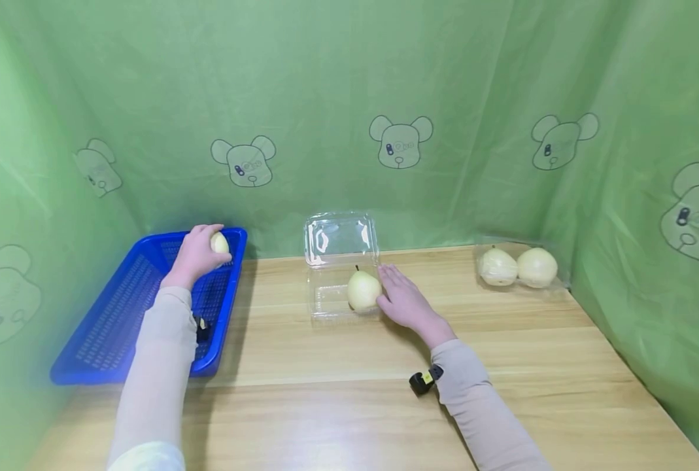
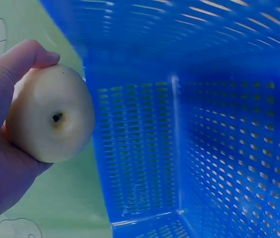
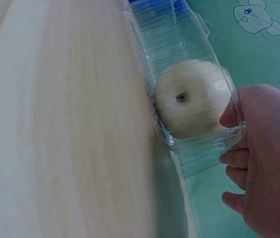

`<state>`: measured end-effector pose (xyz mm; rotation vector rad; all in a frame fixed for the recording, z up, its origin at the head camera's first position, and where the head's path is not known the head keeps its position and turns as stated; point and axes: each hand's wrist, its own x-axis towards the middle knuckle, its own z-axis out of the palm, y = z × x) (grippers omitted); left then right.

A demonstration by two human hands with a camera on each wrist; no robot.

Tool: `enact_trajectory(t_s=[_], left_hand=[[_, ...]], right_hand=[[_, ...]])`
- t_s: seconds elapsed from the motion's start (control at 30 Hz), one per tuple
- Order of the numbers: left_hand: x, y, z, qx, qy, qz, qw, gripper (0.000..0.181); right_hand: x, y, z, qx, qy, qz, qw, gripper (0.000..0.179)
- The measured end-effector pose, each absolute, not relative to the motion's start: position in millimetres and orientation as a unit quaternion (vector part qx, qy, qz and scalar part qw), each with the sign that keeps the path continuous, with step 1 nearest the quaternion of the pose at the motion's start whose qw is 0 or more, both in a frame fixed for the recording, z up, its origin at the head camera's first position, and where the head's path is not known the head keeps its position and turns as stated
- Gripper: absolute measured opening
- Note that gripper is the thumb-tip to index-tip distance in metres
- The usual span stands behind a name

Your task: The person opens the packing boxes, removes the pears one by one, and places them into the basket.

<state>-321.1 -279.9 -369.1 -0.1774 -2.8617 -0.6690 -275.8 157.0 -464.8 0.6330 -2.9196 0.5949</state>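
My left hand (image 1: 199, 252) holds a pale yellow pear (image 2: 55, 116) over the far end of a blue plastic basket (image 1: 228, 301). Fingers and thumb curve around the fruit, and its dark-pitted end shows in the left wrist view. My right hand (image 1: 407, 302) grips the right side of a clear plastic container (image 1: 328, 301). In the right wrist view the thumb overlaps the container's wall, with the other fingers beside it. The container's lid (image 1: 340, 239) stands raised at the back. Inside, at the right, sits another pear (image 1: 363, 292), stem up.
Two pears (image 1: 498, 267) lie in a clear package (image 1: 561, 271) at the back right. The wooden table (image 1: 302, 405) meets green curtains (image 1: 325, 98) printed with bear heads at the back and sides. A black strap device (image 1: 424, 381) is on the right wrist.
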Motion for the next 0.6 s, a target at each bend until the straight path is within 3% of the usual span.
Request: enact_trajectory(t_s=[0.2, 0.6], left_hand=[[-328, -283, -381, -0.069, -0.966, -0.225, 0.109, 0.073], [-336, -289, -401, -0.078, -0.968, -0.225, 0.083, 0.071]], right_hand=[[-275, 156, -463, 0.205, -0.958, 0.198, 0.041, 0.066], [-274, 156, -464, 0.205, -0.957, 0.202, 0.042, 0.065]])
